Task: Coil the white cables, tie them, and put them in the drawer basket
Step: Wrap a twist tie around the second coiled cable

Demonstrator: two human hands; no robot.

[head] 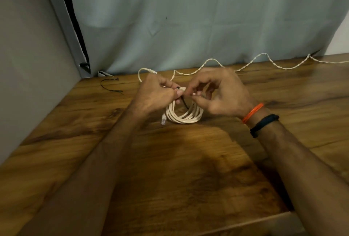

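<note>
Left hand [154,94] and right hand [219,94] both pinching a black tie [184,102] on the coil [184,116]. Coil upright on the table [170,160]. Loose cable [264,60] behind.

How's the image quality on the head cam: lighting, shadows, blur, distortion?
Head view: dim, warm light; the forearms throw a broad soft shadow on the brown wood-grain table. Wide-angle bending shows in the leaning grey wall panel. Slight softness where the left hand and right hand pinch the thin black tie on the coiled white cable; no glare.
</note>
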